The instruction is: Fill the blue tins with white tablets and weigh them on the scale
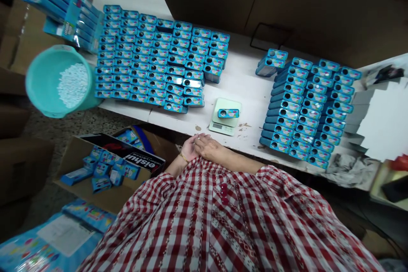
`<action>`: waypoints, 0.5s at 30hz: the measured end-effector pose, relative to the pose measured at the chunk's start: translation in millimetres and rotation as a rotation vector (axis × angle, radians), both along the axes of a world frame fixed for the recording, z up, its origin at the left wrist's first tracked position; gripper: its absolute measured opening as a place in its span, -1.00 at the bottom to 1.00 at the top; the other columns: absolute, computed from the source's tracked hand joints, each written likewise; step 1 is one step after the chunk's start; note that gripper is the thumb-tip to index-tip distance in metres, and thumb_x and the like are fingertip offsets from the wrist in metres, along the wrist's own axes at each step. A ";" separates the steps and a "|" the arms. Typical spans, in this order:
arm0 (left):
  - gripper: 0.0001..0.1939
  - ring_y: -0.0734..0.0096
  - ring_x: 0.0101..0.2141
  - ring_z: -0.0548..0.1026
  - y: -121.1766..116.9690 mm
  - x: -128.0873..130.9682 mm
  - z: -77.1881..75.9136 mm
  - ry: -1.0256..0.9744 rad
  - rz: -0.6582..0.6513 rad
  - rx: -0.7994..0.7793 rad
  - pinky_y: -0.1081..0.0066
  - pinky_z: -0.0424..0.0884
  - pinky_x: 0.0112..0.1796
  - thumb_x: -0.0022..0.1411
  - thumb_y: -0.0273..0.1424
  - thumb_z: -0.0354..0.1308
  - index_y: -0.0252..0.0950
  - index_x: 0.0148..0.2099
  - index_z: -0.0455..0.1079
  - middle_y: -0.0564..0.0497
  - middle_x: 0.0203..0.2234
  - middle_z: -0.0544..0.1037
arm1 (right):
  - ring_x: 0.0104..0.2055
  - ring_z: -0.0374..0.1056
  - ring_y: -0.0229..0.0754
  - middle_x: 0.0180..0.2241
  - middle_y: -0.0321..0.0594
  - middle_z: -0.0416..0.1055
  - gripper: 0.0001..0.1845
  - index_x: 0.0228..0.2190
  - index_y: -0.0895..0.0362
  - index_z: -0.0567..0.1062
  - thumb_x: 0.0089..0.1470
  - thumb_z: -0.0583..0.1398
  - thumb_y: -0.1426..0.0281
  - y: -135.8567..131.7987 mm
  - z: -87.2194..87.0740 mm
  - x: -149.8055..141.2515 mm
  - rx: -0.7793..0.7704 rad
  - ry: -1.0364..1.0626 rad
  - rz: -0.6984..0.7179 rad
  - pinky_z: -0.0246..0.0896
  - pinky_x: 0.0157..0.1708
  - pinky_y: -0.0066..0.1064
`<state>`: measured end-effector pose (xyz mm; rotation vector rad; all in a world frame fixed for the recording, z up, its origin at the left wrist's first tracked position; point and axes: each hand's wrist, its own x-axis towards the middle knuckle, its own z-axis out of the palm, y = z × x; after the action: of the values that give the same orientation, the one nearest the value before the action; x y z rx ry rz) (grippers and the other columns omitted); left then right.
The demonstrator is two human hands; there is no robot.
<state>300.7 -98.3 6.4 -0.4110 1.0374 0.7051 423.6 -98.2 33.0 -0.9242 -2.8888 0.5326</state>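
Both of my hands rest folded together at the front edge of the white table, just below a small kitchen scale (225, 129). My left hand (188, 148), with a thin gold bracelet at its wrist, is partly covered by the other. Laid across it is my right hand (210, 149), a ring on one finger. The fingers of both are closed against each other, and no object shows in them. On the scale's pale green top lies one small blue tin (228, 113) with a dark round window.
Rows of blue tins (140, 59) cover the table's left; another block (296, 110) stands right. A turquoise bucket (35, 80) holds small white pieces. An open carton (76, 157) with blue packs sits low left. Crumpled paper (350, 170) lies right; a large brown box (216, 0) stands behind.
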 end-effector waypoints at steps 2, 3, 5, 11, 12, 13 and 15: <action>-0.73 0.25 -0.13 0.47 0.0 1.1 0.5 0.007 -0.017 -0.019 0.24 0.33 -0.06 0.23 -0.43 -0.11 -0.38 -0.18 0.39 -0.14 -0.28 0.55 | -0.16 0.23 -0.14 -0.21 -0.12 0.35 -0.79 -0.25 0.18 0.35 0.14 -0.05 0.54 0.9 1.0 2.6 -0.051 0.012 -0.007 0.24 -0.34 -0.35; -0.75 0.27 -0.16 0.49 -0.1 2.0 1.1 0.011 -0.024 -0.026 0.26 0.35 -0.08 0.23 -0.43 -0.11 -0.39 -0.24 0.39 -0.13 -0.32 0.55 | -0.15 0.23 -0.15 -0.21 -0.13 0.35 -0.79 -0.24 0.17 0.35 0.14 -0.04 0.54 0.9 1.8 5.1 -0.080 0.033 -0.008 0.24 -0.32 -0.35; -0.75 0.32 -0.26 0.51 -0.3 4.0 2.5 0.007 -0.024 -0.033 0.32 0.39 -0.13 0.24 -0.44 -0.12 -0.39 -0.33 0.38 -0.09 -0.45 0.54 | -0.11 0.23 -0.18 -0.16 -0.13 0.35 -0.78 -0.20 0.13 0.36 0.15 -0.02 0.51 -0.3 3.4 14.8 -0.125 0.131 -0.003 0.24 -0.24 -0.34; -0.73 0.38 -0.39 0.51 12.2 8.2 7.2 -0.013 0.051 -0.014 0.35 0.44 -0.26 0.23 -0.45 -0.11 -0.38 -0.44 0.36 -0.09 -0.52 0.52 | -0.08 0.24 -0.10 -0.14 -0.05 0.32 -0.63 -0.03 0.12 0.28 0.10 0.03 0.36 6.8 -19.3 85.7 -0.051 0.513 -0.853 0.26 -0.18 -0.23; -0.75 0.37 -0.38 0.51 17.4 8.8 7.4 -0.008 0.062 -0.008 0.35 0.44 -0.26 0.22 -0.45 -0.09 -0.38 -0.42 0.36 -0.10 -0.49 0.52 | -0.08 0.24 -0.09 -0.10 -0.02 0.29 -0.55 0.02 0.13 0.22 0.06 0.06 0.33 13.9 -29.3 97.9 -0.051 0.533 -1.000 0.28 -0.20 -0.22; -0.77 0.36 -0.36 0.51 23.4 9.3 7.1 -0.002 0.076 -0.002 0.35 0.44 -0.26 0.21 -0.45 -0.07 -0.38 -0.41 0.37 -0.11 -0.48 0.53 | -0.06 0.23 -0.08 -0.05 0.00 0.25 -0.47 0.05 0.15 0.17 0.02 0.09 0.30 22.8 -40.4 108.1 -0.074 0.543 -1.061 0.29 -0.21 -0.22; -0.79 0.35 -0.33 0.51 36.6 10.5 5.3 0.008 0.101 0.020 0.35 0.43 -0.25 0.21 -0.46 -0.05 -0.39 -0.39 0.38 -0.12 -0.47 0.52 | -0.03 0.22 -0.08 0.01 0.00 0.21 -0.39 0.05 0.15 0.16 -0.05 0.14 0.29 43.0 -61.5 120.9 -0.176 0.547 -1.010 0.27 -0.17 -0.22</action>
<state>311.1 -61.8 11.7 -0.4457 1.0217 0.8077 544.5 -55.2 -28.5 -1.7196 -1.6204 0.7473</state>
